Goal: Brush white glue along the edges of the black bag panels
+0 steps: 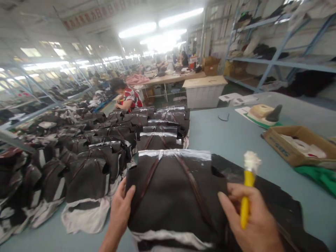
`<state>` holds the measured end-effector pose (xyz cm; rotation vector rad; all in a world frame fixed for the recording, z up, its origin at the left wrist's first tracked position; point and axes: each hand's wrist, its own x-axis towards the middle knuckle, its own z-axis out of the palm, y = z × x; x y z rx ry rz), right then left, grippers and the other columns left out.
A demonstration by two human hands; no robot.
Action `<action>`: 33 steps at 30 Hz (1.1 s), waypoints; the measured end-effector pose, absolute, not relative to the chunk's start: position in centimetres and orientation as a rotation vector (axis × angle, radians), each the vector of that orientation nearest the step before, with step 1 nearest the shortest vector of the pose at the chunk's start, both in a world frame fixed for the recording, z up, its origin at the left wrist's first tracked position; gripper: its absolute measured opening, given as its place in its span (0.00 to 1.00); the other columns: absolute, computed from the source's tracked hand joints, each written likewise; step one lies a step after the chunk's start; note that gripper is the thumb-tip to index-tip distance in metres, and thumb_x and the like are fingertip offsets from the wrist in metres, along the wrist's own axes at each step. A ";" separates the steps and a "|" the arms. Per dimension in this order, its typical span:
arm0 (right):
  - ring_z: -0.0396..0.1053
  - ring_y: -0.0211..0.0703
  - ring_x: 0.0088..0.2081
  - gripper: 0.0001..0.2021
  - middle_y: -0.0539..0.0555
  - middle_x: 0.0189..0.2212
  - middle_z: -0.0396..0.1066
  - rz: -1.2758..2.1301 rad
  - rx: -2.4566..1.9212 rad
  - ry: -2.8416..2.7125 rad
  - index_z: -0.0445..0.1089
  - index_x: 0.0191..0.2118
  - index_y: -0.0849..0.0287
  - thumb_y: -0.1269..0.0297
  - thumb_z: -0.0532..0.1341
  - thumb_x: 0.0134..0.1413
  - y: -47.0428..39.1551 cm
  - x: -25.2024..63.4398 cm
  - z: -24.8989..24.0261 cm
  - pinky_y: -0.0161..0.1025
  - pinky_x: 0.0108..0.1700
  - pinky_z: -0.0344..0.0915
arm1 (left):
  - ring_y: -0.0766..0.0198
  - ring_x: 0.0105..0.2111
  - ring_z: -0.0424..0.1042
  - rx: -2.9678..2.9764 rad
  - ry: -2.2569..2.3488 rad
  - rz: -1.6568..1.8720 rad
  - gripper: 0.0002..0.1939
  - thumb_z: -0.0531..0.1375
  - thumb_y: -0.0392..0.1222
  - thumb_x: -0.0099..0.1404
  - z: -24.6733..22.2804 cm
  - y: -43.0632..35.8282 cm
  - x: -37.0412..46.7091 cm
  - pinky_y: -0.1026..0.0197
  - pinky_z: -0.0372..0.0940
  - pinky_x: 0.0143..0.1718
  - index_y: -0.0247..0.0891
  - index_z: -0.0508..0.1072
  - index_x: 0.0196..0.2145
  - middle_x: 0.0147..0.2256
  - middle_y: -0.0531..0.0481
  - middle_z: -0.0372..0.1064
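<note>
A dark leather-like piece (168, 189) with reddish-brown seam strips is held up before me. A wet-looking white coating streaks its top edge, and pale lining shows at the bottom. My left hand (122, 204) grips its left side, thumb in front. At the right side, my right hand (249, 213) pinches the same piece between thumb and fingers. That hand also holds a yellow-handled brush (246, 192) upright between its fingers, the bristles caked with white paste. Right behind the piece stand rows of similar dark pieces (157, 138), several with white-coated top edges.
Many more dark pieces (86, 182) cover the blue-grey table (207, 129) on the left. Another dark panel (275, 203) lies under my right hand. A cardboard box (282, 147) and green cloth (317, 178) are at right. Beyond the rows, a person in a red-and-white top (133, 96) sits.
</note>
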<state>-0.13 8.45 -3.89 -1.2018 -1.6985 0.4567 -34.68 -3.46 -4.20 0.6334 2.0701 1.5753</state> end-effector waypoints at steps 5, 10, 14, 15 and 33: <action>0.78 0.46 0.33 0.10 0.51 0.34 0.75 0.342 -0.988 -1.766 0.62 0.39 0.53 0.57 0.57 0.75 10.0 -11.4 -7.7 0.38 0.34 0.71 | 0.44 0.64 0.69 0.656 2.186 1.708 0.28 0.63 0.40 0.56 -7.9 -0.5 -43.5 0.46 0.57 0.70 0.35 0.75 0.56 0.59 0.39 0.76; 0.75 0.47 0.31 0.10 0.51 0.31 0.71 0.336 -1.031 -1.721 0.61 0.39 0.52 0.57 0.55 0.76 11.9 -15.8 -11.6 0.40 0.34 0.69 | 0.49 0.56 0.74 0.582 2.222 1.753 0.19 0.65 0.39 0.65 -11.8 4.3 -47.5 0.41 0.64 0.64 0.36 0.76 0.53 0.54 0.41 0.77; 0.73 0.47 0.31 0.09 0.51 0.31 0.70 0.354 -1.047 -1.704 0.61 0.39 0.52 0.59 0.56 0.75 14.1 -17.5 -13.5 0.41 0.35 0.69 | 0.52 0.50 0.76 0.465 2.243 1.764 0.17 0.65 0.49 0.72 -14.9 7.8 -48.7 0.42 0.72 0.54 0.36 0.76 0.52 0.51 0.43 0.76; 0.73 0.47 0.31 0.08 0.52 0.32 0.70 0.359 -1.052 -1.698 0.61 0.39 0.53 0.60 0.56 0.74 14.6 -17.9 -13.9 0.41 0.35 0.69 | 0.53 0.49 0.77 0.438 2.254 1.763 0.17 0.64 0.49 0.72 -15.5 8.6 -48.9 0.43 0.73 0.53 0.36 0.76 0.52 0.51 0.43 0.76; 0.74 0.48 0.37 0.03 0.53 0.35 0.71 0.476 -1.113 -1.598 0.62 0.42 0.53 0.64 0.57 0.73 17.6 -20.5 -17.1 0.42 0.41 0.73 | 0.52 0.50 0.76 0.400 2.522 1.663 0.15 0.64 0.49 0.72 -19.0 12.6 -51.4 0.42 0.71 0.54 0.36 0.77 0.48 0.49 0.45 0.76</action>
